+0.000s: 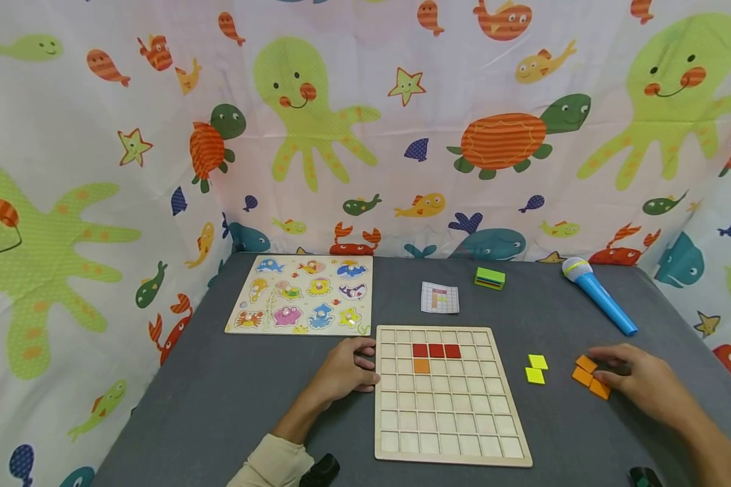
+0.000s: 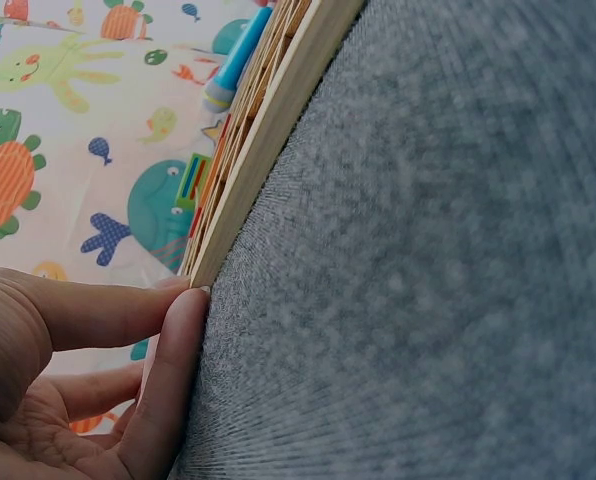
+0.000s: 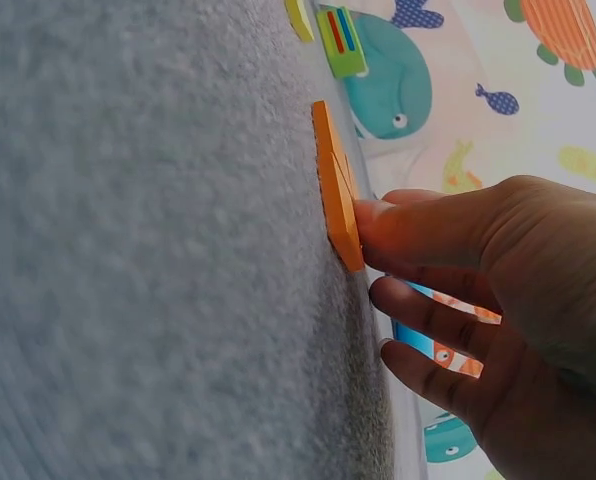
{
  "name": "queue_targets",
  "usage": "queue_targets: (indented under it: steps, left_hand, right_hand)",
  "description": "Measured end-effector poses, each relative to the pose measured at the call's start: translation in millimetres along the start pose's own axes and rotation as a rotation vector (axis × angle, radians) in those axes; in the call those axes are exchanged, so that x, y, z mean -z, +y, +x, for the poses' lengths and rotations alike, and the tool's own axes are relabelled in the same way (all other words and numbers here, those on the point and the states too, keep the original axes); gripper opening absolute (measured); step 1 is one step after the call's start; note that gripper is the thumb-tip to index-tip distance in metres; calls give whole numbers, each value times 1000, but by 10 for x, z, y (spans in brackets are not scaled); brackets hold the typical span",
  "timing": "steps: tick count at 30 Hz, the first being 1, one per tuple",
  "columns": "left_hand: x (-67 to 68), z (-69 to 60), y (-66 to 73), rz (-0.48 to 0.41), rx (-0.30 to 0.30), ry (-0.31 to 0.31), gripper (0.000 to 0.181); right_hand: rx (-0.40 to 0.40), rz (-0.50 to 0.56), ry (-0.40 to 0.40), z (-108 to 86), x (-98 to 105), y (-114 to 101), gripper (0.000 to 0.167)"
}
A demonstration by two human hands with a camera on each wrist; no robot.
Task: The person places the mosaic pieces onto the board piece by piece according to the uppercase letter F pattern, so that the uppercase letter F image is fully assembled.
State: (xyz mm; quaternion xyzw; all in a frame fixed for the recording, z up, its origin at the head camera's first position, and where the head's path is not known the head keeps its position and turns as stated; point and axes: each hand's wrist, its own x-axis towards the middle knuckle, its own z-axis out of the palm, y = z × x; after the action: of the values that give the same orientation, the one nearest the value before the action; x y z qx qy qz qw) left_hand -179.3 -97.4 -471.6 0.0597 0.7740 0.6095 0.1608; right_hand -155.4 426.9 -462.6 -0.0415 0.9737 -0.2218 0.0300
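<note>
A wooden grid board (image 1: pixel 438 399) lies on the table, holding red tiles (image 1: pixel 436 351) in a row and one orange tile (image 1: pixel 422 366) under the leftmost red one. At the board's left edge is my left hand (image 1: pixel 344 372), its thumb and a finger pinching the rim, as the left wrist view shows at close range. My right hand (image 1: pixel 639 379) touches a small cluster of orange tiles (image 1: pixel 582 377) with thumb and forefinger. These tiles lie flat on the cloth; the fingertips partly cover them. Two yellow tiles (image 1: pixel 535 375) lie between that cluster and the board.
Behind the board are a small printed pattern card (image 1: pixel 440 297) and a stack of green-topped tiles (image 1: pixel 490 278). A sea-animal puzzle (image 1: pixel 301 294) lies at the back left, a blue toy microphone (image 1: pixel 603 297) at the back right. A printed curtain (image 1: pixel 390 196) borders the table.
</note>
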Motion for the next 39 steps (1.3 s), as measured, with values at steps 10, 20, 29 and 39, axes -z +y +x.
queue_targets:
  steps: [10, 20, 29, 39]
  left_hand:
    - [2, -14, 13, 3, -6, -2, 68]
    - [12, -19, 6, 6, -5, -1, 68]
    - [4, -11, 28, 19, -15, -6, 68]
    - [8, -18, 21, 16, -3, -4, 67]
  right_hand:
    - [12, 12, -23, 28, -31, -75, 37]
    - [3, 6, -49, 65, -32, -88, 35]
    - [3, -39, -42, 78, 7, -82, 36]
    - [10, -44, -8, 50, 3, -153, 40]
